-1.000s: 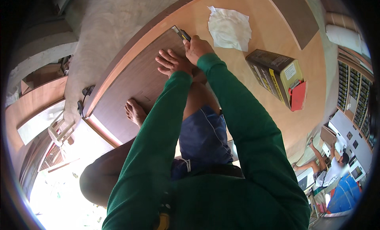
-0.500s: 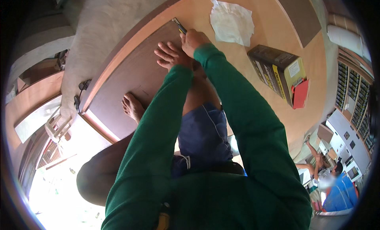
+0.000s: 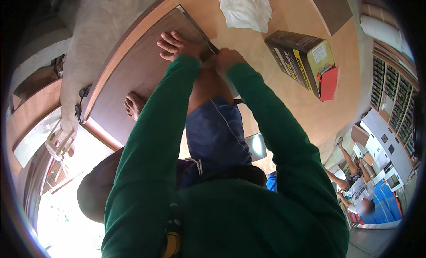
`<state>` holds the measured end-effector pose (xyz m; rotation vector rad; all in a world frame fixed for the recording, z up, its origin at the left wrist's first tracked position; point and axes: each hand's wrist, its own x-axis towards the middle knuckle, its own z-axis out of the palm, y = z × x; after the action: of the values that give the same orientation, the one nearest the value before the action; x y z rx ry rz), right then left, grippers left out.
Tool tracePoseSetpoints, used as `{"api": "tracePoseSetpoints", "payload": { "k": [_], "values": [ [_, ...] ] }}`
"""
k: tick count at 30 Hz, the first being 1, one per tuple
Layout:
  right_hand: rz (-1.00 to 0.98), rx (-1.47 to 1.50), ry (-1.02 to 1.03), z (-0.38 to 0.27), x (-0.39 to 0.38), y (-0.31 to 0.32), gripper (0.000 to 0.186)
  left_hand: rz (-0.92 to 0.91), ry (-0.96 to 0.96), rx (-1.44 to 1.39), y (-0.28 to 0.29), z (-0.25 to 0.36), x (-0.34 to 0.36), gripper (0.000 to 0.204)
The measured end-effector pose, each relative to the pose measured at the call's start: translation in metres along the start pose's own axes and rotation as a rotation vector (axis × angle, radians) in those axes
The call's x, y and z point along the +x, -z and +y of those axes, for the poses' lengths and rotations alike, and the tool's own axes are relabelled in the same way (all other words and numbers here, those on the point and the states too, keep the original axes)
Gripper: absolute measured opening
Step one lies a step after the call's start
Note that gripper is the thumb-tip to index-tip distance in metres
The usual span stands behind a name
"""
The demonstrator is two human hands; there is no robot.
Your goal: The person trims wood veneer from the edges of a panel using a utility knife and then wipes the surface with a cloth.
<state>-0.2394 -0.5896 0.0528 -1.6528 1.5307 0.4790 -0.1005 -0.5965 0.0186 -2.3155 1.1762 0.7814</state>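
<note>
A dark brown laminated panel [image 3: 137, 67] lies on a pale plywood surface [image 3: 310, 125], with my bare foot [image 3: 134, 106] resting on it. My left hand [image 3: 177, 47] presses on the panel with its fingers spread. At the panel's right edge my right hand [image 3: 227, 59], blurred, is closed around the utility knife [image 3: 214, 49], which is mostly hidden. My knee lies below both hands. To their right are a crumpled white paper [image 3: 244, 9] and a brown-yellow box or can [image 3: 288, 58] with a red piece [image 3: 329, 82] at its end.
A dark board [image 3: 328, 9] lies at top right. A white plastic chair [image 3: 60, 144] and black footwear [image 3: 83, 93] are at left. Another person [image 3: 359, 193] sits at lower right near a blue object [image 3: 384, 204], below racks of small items [image 3: 390, 98].
My right hand has drawn back along the panel's edge, toward me. My left hand has moved slightly up and left in the picture, as have the surroundings.
</note>
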Motion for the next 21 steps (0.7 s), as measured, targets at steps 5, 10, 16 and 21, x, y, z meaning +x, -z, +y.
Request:
{"api": "tracePoseSetpoints", "payload": {
  "k": [5, 10, 16, 21],
  "values": [
    [-0.061, 0.071, -0.092, 0.038, -0.067, -0.018, 0.041, -0.020, 0.035, 0.111, -0.009, 0.002, 0.010, 0.119],
    [-0.161, 0.053, -0.150, 0.066, -0.112, -0.027, 0.040, 0.065, 0.059, -0.045, -0.013, 0.001, 0.016, 0.119],
    [-0.186, 0.076, -0.229, 0.083, -0.137, -0.035, 0.037, -0.128, 0.071, 0.123, 0.006, 0.006, 0.007, 0.136],
    [-0.165, 0.071, -0.212, 0.102, -0.156, -0.050, 0.036, -0.097, 0.060, 0.085, 0.004, 0.004, 0.006, 0.138]
  ]
}}
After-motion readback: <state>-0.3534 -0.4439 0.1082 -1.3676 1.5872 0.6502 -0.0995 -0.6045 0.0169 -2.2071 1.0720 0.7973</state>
